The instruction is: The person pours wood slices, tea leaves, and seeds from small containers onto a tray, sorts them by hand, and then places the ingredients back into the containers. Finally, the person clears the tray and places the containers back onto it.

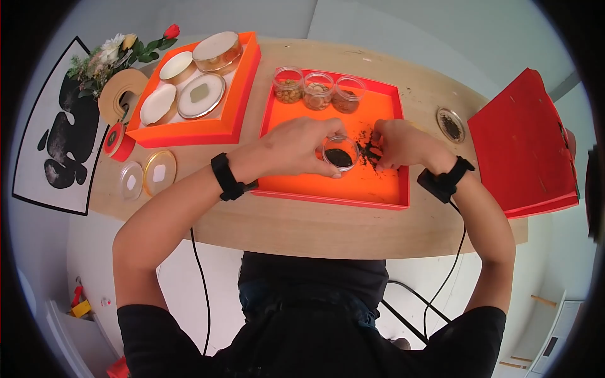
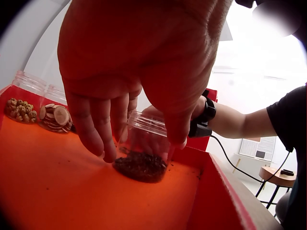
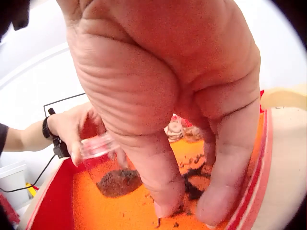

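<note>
My left hand (image 1: 302, 148) holds a clear, lidless plastic jar (image 2: 144, 148) between thumb and fingers, low over the orange floor of a red-walled tray (image 1: 302, 193). Dark dried shreds (image 2: 139, 167), resembling loose tea leaves, cover the jar's bottom. Right of the jar, more of these dark shreds (image 1: 368, 151) lie scattered on the tray. My right hand (image 1: 406, 145) reaches down over them. In the right wrist view its thumb and finger tips stand apart at the tray floor, with loose dark shreds (image 3: 194, 184) between them.
Three clear jars with dried contents, one of them a jar of round pieces (image 1: 288, 88), line the tray's back. An orange box (image 1: 242, 94) with round containers stands left. A dish of dark shreds (image 1: 450, 124) and a red box lid (image 1: 526, 151) are right.
</note>
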The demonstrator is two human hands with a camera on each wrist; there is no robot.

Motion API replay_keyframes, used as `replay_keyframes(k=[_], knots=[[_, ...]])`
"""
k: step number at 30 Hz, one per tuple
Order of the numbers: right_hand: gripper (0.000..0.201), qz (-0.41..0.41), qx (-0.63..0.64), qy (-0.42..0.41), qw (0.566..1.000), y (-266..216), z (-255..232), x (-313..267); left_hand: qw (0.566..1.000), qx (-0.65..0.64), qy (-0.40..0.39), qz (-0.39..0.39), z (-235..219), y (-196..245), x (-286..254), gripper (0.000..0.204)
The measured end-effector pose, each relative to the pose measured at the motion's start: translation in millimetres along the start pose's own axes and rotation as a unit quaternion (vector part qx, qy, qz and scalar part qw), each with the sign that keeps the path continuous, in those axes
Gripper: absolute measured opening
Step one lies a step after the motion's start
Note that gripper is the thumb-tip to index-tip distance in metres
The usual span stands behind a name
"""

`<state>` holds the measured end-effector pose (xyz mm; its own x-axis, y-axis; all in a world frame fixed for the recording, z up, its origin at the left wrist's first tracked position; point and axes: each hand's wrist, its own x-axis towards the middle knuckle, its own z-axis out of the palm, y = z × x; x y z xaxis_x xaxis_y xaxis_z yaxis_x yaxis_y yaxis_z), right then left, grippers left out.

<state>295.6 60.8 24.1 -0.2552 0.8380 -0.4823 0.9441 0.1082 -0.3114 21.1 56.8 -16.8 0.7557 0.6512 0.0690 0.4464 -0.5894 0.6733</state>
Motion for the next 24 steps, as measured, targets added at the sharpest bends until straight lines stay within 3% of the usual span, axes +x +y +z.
replay_keyframes(k=[6,10,13,15,22,24], knots=[[0.052,-0.021,0.116,0.011,0.993,2.3,12.4,17.1,1.0,-0.011,0.006,0.008,-0.4,-2.7,-0.9,0.068],[0.052,-0.031,0.156,0.007,0.987,8.2,11.4,26.8,1.0,-0.02,0.0,-0.005,-1.1,-0.1,-0.3,0.068],[0.04,-0.043,0.159,0.035,0.986,8.6,5.7,21.8,1.0,-0.022,0.001,-0.014,-1.4,0.8,-1.4,0.068],[0.039,-0.021,0.082,0.033,0.996,3.2,-0.3,10.8,1.0,-0.023,-0.002,-0.014,-0.2,-0.7,-1.4,0.068],[0.035,-0.046,0.098,0.05,0.993,-4.9,14.5,11.6,1.0,-0.017,0.002,0.003,0.2,-2.2,-0.2,0.067],[0.022,-0.036,0.139,0.032,0.989,-1.4,14.3,19.8,1.0,-0.009,0.01,0.011,-0.3,-0.4,-0.8,0.067]])
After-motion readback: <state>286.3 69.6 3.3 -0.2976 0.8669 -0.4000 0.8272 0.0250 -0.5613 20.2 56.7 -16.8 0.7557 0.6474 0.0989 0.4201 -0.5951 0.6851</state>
